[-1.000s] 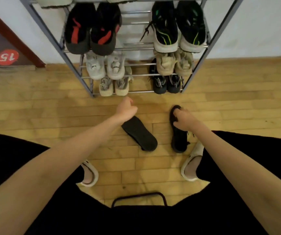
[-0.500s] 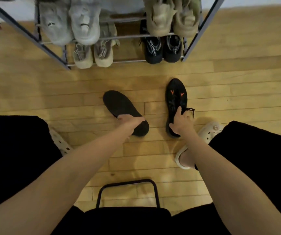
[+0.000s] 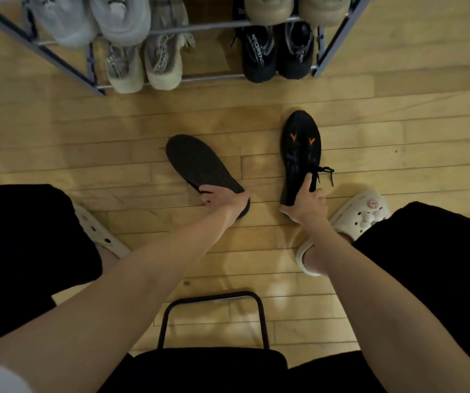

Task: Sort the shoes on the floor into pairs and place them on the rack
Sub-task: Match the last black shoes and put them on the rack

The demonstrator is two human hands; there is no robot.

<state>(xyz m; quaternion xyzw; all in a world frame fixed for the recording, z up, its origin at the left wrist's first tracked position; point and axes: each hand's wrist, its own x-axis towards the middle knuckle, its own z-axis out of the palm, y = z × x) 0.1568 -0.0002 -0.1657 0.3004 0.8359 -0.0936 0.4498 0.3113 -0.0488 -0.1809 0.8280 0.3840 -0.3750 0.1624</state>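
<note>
Two black shoes lie on the wooden floor in front of the metal shoe rack [image 3: 66, 68]. The left shoe [image 3: 199, 163] lies sole up, angled toward the upper left, and my left hand [image 3: 222, 198] grips its heel end. The right shoe [image 3: 300, 148] stands upright with orange marks on its toe and loose laces. My right hand [image 3: 306, 204] holds its heel, with one finger inside the opening. The rack's bottom shelf holds a beige pair [image 3: 143, 66] and a black pair [image 3: 276, 52].
Grey shoes [image 3: 92, 18] and tan shoes [image 3: 293, 7] fill the shelf above. My feet in white clogs [image 3: 358, 217] rest on the floor at either side. A black stool frame [image 3: 211, 304] sits between my knees. Bare floor lies between the shoes and the rack.
My head has tilted down and the rack has slid up out of view. Both hands have come back from the toe ends to the heels of the two black shoes and taken hold.
</note>
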